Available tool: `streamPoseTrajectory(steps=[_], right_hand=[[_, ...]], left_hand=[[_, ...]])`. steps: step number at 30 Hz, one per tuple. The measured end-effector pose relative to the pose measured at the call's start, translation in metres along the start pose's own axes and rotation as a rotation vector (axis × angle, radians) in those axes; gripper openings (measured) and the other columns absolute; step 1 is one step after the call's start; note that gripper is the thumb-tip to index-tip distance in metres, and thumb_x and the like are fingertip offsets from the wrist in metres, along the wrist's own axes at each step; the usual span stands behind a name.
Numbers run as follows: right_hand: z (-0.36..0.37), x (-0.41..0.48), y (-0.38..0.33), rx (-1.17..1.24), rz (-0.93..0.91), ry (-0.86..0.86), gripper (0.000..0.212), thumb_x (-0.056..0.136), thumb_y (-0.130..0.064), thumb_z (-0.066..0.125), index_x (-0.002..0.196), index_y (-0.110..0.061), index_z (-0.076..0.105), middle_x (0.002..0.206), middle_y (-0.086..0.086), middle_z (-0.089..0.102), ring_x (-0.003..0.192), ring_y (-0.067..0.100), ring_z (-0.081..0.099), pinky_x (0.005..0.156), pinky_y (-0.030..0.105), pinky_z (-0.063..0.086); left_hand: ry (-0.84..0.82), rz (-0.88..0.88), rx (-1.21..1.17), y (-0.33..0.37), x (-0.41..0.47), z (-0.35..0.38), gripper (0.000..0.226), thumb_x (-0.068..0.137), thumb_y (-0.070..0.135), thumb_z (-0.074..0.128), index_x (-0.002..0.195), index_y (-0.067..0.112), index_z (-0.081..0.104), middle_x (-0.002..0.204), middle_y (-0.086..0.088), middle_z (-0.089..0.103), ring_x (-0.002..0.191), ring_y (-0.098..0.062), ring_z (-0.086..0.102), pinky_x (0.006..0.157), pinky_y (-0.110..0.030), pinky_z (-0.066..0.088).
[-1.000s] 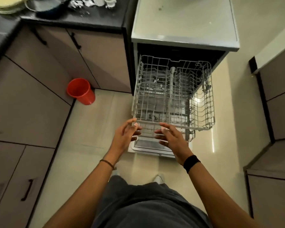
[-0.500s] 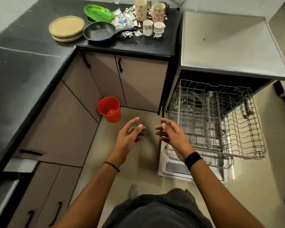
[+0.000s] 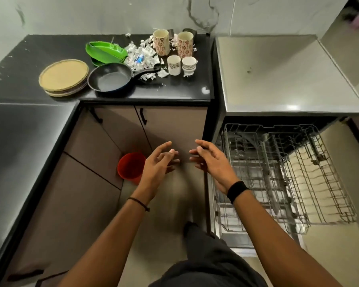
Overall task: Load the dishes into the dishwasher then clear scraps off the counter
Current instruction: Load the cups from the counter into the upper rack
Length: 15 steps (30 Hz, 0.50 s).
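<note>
On the black stone counter (image 3: 174, 90) sit unloaded dishes and crumpled foil scraps (image 3: 141, 56) while my left hand (image 3: 158, 166) and right hand (image 3: 212, 162) hover spread and empty beside the pulled-out wire dishwasher rack (image 3: 298, 172), its lower tier obscured.

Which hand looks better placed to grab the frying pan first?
Probably the left hand: it is empty and on the same side as the frying pan; the right hand hangs nearer the dishwasher rack.

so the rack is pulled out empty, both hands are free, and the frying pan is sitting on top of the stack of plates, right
Not quite. The head view shows the frying pan on the black counter beside the stack of plates, not on top of it. The rest holds: the rack is pulled out empty, and the left hand and right hand are free.
</note>
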State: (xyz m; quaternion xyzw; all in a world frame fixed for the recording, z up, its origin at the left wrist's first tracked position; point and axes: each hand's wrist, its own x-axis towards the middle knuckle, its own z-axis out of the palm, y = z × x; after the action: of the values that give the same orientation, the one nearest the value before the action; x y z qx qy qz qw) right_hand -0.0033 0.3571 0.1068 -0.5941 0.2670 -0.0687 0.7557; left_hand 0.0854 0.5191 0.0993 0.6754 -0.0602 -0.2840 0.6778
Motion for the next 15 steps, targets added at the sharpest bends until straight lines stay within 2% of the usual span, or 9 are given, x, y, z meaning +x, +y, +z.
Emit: streamPoseTrajectory(steps=[5, 15], right_hand=[[0.001, 0.087, -0.031, 0.022, -0.011, 0.007, 0.030, 0.103, -0.021, 0.050, 0.132, -0.018, 0.056, 0.115, 0.009, 0.071, 0.106, 0.027, 0.069, 0.087, 0.035, 0.055], [-0.007, 0.236, -0.106, -0.013, -0.042, 0.023, 0.030, 0.101, -0.020, 0.055, 0.131, -0.017, 0.058, 0.114, 0.007, 0.071, 0.095, 0.017, 0.071, 0.082, 0.028, 0.055]], left_hand=[[0.016, 0.011, 0.000, 0.035, 0.089, 0.000, 0.033, 0.100, 0.016, 0.058, 0.133, 0.017, 0.059, 0.113, -0.011, 0.073, 0.099, -0.025, 0.072, 0.089, -0.040, 0.055], [0.035, 0.047, -0.019, 0.096, 0.238, 0.012, 0.031, 0.100, 0.019, 0.059, 0.131, 0.017, 0.061, 0.114, -0.009, 0.073, 0.098, -0.025, 0.073, 0.078, -0.027, 0.057]])
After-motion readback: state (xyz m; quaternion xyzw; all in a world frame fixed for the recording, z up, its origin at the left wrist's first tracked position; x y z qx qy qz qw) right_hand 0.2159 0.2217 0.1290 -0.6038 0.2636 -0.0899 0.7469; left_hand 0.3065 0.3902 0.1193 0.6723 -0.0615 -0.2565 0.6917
